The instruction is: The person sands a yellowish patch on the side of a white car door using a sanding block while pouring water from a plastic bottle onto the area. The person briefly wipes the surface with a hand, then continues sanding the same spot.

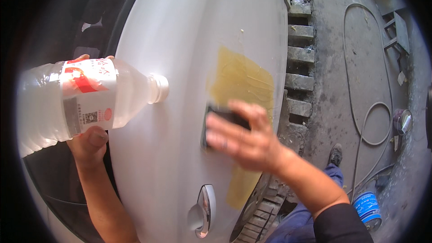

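Note:
My left hand (92, 146) is wrapped round a large clear plastic bottle (130, 96) with a red and white label. The bottle lies nearly sideways above the car door (166, 162), its white cap pointing right. Over on the door's silver-white surface, my right hand (254, 141) grips a dark block (234, 117), perhaps a sanding block, and presses it flat against the panel. Motion smears these fingers. Under and around that hand is a yellowish filler patch (238, 78), partly hidden by the hand and forearm.
A chrome door handle (205, 211) sits below the block. Dark window glass (96, 22) lies left of the panel. Past the door are a slatted floor grate (300, 54), a looped hose (346, 63), a blue can (366, 209) and my shoe (335, 155).

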A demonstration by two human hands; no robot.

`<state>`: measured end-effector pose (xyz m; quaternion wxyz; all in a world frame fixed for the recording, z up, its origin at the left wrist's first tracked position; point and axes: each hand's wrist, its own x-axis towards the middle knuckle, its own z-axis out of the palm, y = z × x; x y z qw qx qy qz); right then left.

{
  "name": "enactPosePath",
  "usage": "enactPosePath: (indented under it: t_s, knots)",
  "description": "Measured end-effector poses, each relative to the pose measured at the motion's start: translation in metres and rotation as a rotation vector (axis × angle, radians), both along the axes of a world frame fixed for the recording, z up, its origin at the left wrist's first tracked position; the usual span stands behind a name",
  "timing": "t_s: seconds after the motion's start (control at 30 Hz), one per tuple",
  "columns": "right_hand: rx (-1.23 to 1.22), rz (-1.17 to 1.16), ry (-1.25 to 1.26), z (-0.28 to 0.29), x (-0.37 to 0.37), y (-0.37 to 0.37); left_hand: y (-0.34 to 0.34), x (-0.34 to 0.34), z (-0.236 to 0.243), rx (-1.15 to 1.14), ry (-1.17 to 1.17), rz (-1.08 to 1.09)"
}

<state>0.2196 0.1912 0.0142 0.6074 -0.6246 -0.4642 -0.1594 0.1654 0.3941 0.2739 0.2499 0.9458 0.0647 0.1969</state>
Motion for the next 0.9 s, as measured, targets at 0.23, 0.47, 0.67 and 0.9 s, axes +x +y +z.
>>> enactPosePath:
  t_s: [0.23,0.47,0.67,0.9]
  knots:
    - [0.063,-0.016,0.111,-0.001,0.019,0.018,0.007,-0.005,0.004,0.015,0.013,0.012]
    - [0.08,-0.092,0.152,0.009,0.044,0.027,0.009,-0.005,0.008,0.029,0.014,0.024]
    - [0.09,-0.121,0.282,-0.018,-0.042,0.012,0.011,-0.01,0.008,0.06,0.043,-0.011]
    - [0.203,-0.184,0.239,0.001,0.008,0.038,0.015,-0.014,0.015,0.001,0.034,0.029]
